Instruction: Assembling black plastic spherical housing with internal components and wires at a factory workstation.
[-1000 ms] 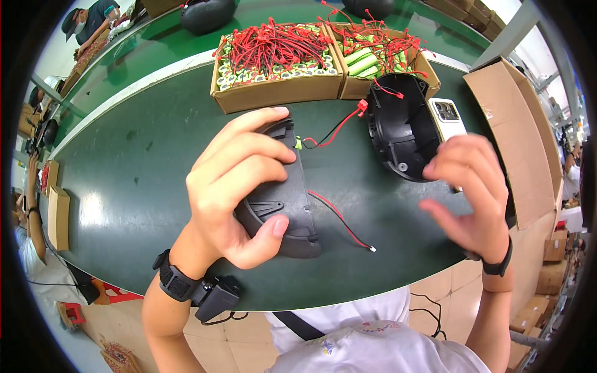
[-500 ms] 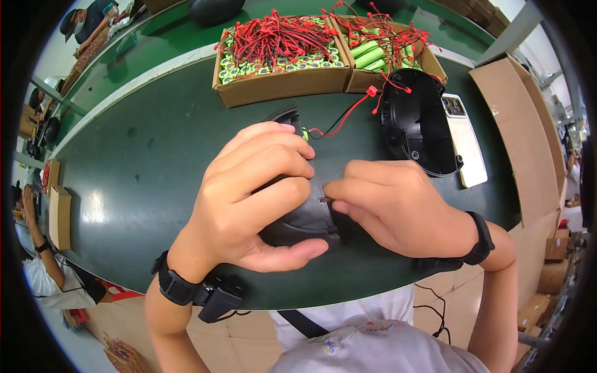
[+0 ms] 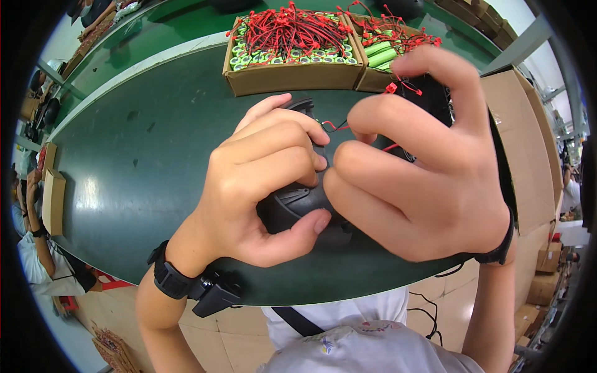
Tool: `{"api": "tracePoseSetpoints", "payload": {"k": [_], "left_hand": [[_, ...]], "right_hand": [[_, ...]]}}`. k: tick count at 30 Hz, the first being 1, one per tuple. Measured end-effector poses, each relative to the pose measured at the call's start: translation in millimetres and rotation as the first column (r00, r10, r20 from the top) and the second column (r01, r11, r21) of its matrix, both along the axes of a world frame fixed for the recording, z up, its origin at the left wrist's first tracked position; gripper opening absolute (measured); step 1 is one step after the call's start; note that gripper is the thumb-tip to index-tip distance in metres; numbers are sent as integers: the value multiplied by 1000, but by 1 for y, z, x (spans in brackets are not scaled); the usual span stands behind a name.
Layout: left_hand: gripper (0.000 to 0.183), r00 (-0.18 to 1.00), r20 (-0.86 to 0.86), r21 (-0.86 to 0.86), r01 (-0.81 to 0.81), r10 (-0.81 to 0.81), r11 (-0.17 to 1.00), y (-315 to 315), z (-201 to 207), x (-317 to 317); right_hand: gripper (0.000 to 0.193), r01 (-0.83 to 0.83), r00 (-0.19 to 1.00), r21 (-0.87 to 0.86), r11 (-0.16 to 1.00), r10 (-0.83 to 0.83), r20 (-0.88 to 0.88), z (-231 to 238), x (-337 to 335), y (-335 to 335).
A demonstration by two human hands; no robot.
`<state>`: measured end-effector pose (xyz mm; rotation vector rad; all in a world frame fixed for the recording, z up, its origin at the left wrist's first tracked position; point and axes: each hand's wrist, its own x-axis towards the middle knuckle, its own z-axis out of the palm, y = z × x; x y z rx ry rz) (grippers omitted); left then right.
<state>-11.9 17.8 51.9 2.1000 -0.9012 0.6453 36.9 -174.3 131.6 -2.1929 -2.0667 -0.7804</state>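
My left hand [image 3: 264, 171] is closed around a curved black plastic shell [image 3: 305, 200], its thumb at the near side and its fingers over the top. From the far end of that shell run thin red and black wires [image 3: 336, 127], passing behind my right hand. My right hand [image 3: 429, 158] is raised over the shell's right side, large in view. Its index finger is bent and lifted apart from the other curled fingers, and its thumb is hidden. Nothing shows in it. Red connectors [image 3: 390, 88] show beside the lifted index finger.
Beyond the hands stands a cardboard box [image 3: 292, 79] of green cylindrical cells with red-black leads; a second box [image 3: 376, 79] adjoins it. A tall cardboard sheet [image 3: 525, 149] borders the dark green table [image 3: 143, 180] at right. Other people sit along the left.
My right hand has left its pinch at the shell's edge and risen, its index finger lifting away. It now covers most of the other black shell and the phone. My left hand keeps its hold.
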Motion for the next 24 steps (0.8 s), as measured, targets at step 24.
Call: {"api": "tracePoseSetpoints", "payload": {"k": [24], "left_hand": [[7, 999, -29, -131, -38, 35, 991, -3, -5, -2]], "right_hand": [[39, 65, 988, -33, 997, -69, -135, -21, 43, -8]]}}
